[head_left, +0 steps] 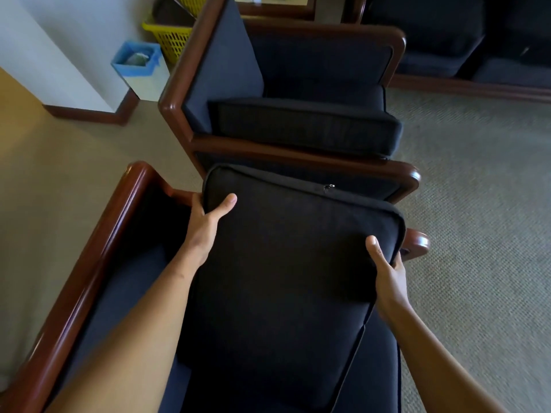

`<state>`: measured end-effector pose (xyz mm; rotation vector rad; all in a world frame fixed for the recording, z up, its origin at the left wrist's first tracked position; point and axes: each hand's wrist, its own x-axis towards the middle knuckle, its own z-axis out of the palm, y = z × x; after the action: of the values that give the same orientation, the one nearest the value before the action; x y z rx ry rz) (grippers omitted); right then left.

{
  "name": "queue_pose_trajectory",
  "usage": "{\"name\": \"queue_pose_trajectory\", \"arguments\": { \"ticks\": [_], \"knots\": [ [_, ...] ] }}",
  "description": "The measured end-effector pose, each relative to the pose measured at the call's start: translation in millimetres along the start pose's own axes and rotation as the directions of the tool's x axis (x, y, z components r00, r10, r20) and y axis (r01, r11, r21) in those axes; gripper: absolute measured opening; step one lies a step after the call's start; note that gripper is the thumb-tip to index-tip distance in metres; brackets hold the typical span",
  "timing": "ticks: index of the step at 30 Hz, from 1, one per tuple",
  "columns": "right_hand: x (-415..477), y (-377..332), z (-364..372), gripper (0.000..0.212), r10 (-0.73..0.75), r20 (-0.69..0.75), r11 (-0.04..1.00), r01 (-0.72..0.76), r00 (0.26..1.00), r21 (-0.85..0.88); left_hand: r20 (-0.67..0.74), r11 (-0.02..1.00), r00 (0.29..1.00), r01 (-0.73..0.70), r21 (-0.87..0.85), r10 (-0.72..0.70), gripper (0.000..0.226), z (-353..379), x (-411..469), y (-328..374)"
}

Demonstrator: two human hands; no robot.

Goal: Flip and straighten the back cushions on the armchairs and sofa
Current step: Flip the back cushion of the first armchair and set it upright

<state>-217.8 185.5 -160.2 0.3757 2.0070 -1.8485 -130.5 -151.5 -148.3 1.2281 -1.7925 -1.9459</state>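
Fingers [197, 201] of the left hand [205, 228] grip the back cushion [286, 263] at ten o'clock; the right hand [387, 278] grips its three o'clock edge.

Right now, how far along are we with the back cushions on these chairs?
Nothing looks finished for certain. In hand: the left hand and right hand grip the sides of a dark cushion, zipper on its far edge, lifted over the near armchair. Left: seat it straight. The next armchair shows only a cushion lying on its seat, so it likely needs doing. The sofa looks untouched.
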Motion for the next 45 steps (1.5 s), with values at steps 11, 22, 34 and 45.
{"name": "queue_pose_trajectory", "arguments": {
  "ticks": [11, 22, 34, 45],
  "knots": [
    [-89.4, -26.4, -52.4, 0.1, -0.105, 0.076, 0.993, 0.109, 0.992, -0.053, 0.304, 0.994, 0.952, -0.005, 0.112, -0.029, 0.105, -57.9, -86.8, 35.9],
    [-173.1, -100.1, -93.9, 0.102, -0.582, 0.484, 0.23, 0.703, 0.654, -0.673, 0.489, 0.93, 0.87, -0.226, 0.289, 0.06, 0.105, -42.1, -221.0, 64.6],
    [-219.6, -136.2, -88.1, 0.11, -0.59, 0.52, 0.258, 0.754, 0.618, -0.604, 0.48, 0.74, 0.863, -0.427, 0.521, 0.16, 0.118, 21.1, -320.6, 27.8],
    [-206.4, -119.7, -192.0, 0.091, -0.678, 0.302, 0.617, 0.742, 0.67, -0.26, 0.647, 0.36, 0.713, -0.698, 0.62, 0.269, 0.079, 89.6, -356.5, 84.4]
  ]
}}
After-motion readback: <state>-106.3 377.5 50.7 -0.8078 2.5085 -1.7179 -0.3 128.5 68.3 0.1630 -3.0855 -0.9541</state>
